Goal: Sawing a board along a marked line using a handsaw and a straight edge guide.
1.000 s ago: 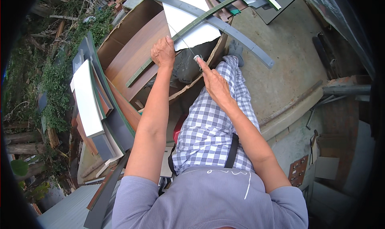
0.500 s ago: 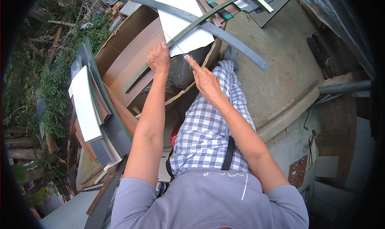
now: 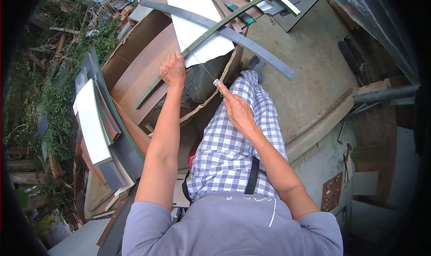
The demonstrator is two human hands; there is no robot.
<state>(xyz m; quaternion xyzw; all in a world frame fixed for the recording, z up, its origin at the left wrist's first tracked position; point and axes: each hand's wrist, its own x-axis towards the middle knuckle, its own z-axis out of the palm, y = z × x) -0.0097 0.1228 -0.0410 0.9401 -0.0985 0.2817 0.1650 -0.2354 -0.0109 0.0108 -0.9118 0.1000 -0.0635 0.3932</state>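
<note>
My left hand (image 3: 173, 69) is closed around a long narrow green strip (image 3: 214, 28), which slants over an open cardboard box (image 3: 211, 96). From the strip beside this hand a thin wire or cord (image 3: 200, 64) runs tautly down to the right. My right hand (image 3: 238, 110) is closed on its white wrapped end (image 3: 216, 82), the index finger stretched along it. Under the green strip lie a grey strip (image 3: 260, 49), crossing it, and a white pointed board (image 3: 197, 13). Brown wood-grain panels (image 3: 150, 61) and dark plastic sheeting (image 3: 204, 78) are inside the box.
A black-and-green tool (image 3: 240, 13) lies beyond the box among other panels. Several cut boards (image 3: 93, 126) lean at the left, next to plants (image 3: 63, 117). Concrete floor (image 3: 305, 76) extends to the right, bounded by a low ledge (image 3: 321, 123).
My right hand has drawn down and slightly right, with the wrapped end of the cord; more cord shows between it and the strip. My left hand keeps its grip on the strip.
</note>
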